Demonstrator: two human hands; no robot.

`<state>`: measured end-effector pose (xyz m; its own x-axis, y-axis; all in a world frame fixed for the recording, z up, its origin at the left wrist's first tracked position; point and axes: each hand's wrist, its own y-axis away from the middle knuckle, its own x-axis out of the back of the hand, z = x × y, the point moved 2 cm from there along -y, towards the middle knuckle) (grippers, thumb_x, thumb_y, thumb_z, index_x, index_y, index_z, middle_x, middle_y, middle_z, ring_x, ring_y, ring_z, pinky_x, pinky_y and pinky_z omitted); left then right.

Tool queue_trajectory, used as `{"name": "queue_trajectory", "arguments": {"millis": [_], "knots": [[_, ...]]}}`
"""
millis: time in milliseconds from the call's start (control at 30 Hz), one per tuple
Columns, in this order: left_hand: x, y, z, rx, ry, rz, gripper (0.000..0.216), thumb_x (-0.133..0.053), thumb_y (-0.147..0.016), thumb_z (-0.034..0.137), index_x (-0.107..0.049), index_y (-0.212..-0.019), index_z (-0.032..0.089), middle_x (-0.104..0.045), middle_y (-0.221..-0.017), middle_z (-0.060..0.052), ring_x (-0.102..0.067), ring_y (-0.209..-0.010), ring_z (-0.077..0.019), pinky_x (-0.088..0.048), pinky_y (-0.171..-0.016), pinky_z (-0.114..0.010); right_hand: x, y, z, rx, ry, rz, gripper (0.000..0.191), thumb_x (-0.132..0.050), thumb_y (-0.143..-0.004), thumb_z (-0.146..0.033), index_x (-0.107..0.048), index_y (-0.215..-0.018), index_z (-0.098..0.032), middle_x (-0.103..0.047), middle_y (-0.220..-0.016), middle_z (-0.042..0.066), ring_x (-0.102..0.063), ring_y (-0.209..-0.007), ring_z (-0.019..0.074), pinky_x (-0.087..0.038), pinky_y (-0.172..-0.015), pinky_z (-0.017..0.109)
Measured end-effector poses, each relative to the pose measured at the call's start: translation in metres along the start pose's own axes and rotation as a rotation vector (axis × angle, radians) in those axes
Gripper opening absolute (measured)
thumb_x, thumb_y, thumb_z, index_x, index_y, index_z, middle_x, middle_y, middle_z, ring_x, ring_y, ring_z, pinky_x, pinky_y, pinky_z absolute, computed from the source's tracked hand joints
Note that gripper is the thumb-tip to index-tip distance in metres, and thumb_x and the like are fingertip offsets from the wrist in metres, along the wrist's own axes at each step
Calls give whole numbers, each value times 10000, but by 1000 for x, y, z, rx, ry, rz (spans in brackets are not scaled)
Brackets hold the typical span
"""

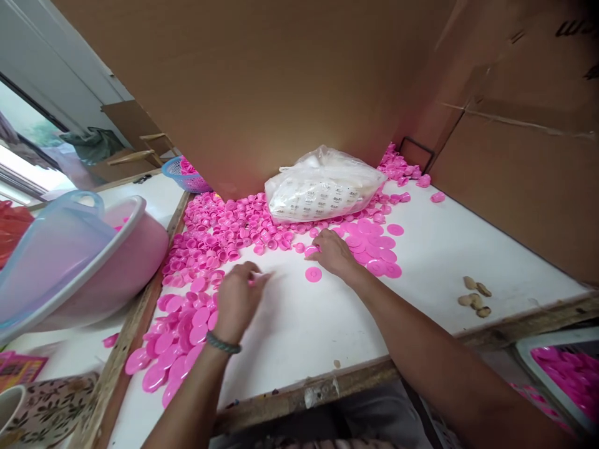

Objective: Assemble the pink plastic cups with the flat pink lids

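Observation:
My right hand (331, 252) pinches the edge of a round pink plastic disc (311, 251) just above the table. Nearby a single pink disc (313, 274) lies flat, with a spread of similar discs (369, 243) beyond my wrist. To the left, my left hand (238, 296) has its fingers curled over the table, slightly blurred. A trace of pink shows between its thumb and fingers, too small to name. Past that hand lies a heap of small pink caps (243, 221). Beside my left forearm is a pile of larger pink discs (182, 333).
A clear bag of white printed packets (322, 190) rests against a tall cardboard panel (281, 93). Peanuts (476, 298) lie at the right. Left of the wooden edge stand a pink basin (135, 268), a blue basket (185, 178) and a patterned mug (47, 405).

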<state>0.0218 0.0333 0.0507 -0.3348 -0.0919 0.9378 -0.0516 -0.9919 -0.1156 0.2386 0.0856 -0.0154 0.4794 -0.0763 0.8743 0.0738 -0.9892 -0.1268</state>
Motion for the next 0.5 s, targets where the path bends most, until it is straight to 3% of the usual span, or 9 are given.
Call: {"name": "queue_trajectory", "arguments": {"millis": [133,233,367,500], "knots": [[-60,-11,44,-208,77,-117,277,-525,-794,429,-596,-872,173,-590,-843,-61,-568,-701,-169,-404,-620,-264,4,3,-3,22,-50,12,166,-617,-780,-335,-669,-770,-177,-552,-805,37,-501,-782,158,-351,-586,242],[-83,-13,58,-307,104,-143,276,-518,-808,389,-579,-963,170,-562,-913,-72,-567,-757,-180,-414,-661,-280,6,3,-3,45,-122,43,165,-586,-810,-317,-684,-786,-186,-558,-777,22,-503,-719,127,-347,-581,234],[-84,-9,50,-326,120,-139,188,-504,-826,300,-575,-954,182,-547,-900,-55,-554,-775,-170,-415,-678,-277,7,6,-8,161,-117,91,154,-582,-819,-293,-685,-773,-188,-565,-804,27,-502,-769,134,-347,-587,238],[-74,-3,26,-254,107,-118,190,-491,-830,288,-579,-967,188,-543,-896,-52,-551,-750,-163,-415,-655,-271,8,14,-18,320,-31,-21,234,-597,-797,-381,-671,-725,-171,-565,-771,43,-499,-781,159,-352,-583,257]]}}
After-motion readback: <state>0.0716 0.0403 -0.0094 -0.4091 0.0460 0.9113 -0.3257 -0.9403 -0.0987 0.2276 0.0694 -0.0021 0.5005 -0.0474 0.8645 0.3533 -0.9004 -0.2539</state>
